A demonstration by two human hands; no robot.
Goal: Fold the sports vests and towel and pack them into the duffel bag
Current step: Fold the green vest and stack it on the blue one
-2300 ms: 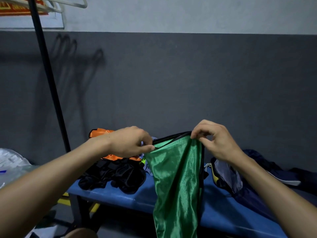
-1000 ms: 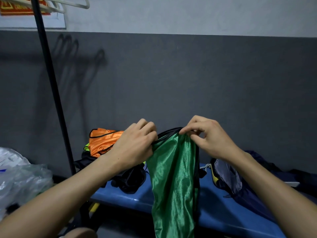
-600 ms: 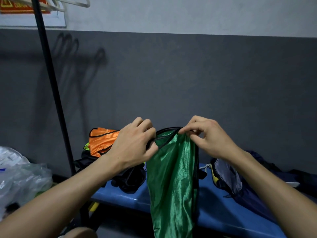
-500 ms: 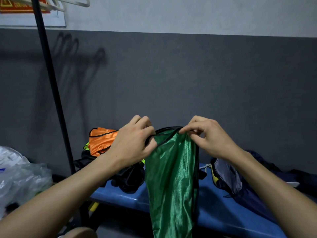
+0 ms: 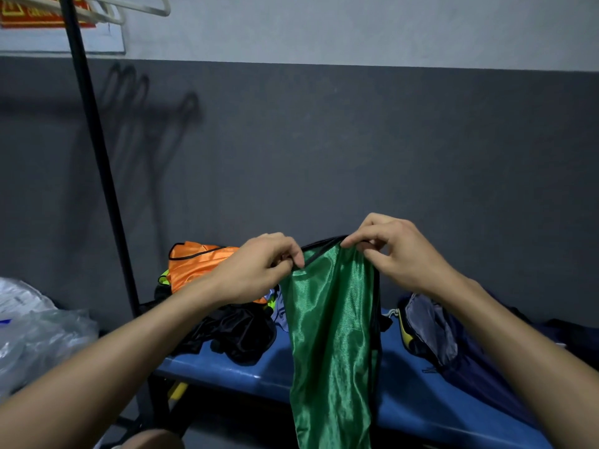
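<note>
A shiny green sports vest (image 5: 334,338) with black trim hangs in the air in front of me, above the blue bench (image 5: 246,367). My left hand (image 5: 256,270) pinches its top edge on the left. My right hand (image 5: 392,251) pinches the top edge on the right. An orange vest (image 5: 197,264) lies on a pile of black cloth (image 5: 240,332) on the bench behind my left arm. The dark blue duffel bag (image 5: 453,345) lies open on the bench to the right, partly hidden by my right arm.
A black rack pole (image 5: 97,163) stands at the left, with white hangers (image 5: 136,8) at its top. Clear plastic bags (image 5: 35,332) lie at the far left. A grey wall runs behind the bench.
My left hand has turned and shifted its hold along the vest's top trim, now pinching it with fingertips. The vest has stayed hanging between both hands; my right hand has barely moved.
</note>
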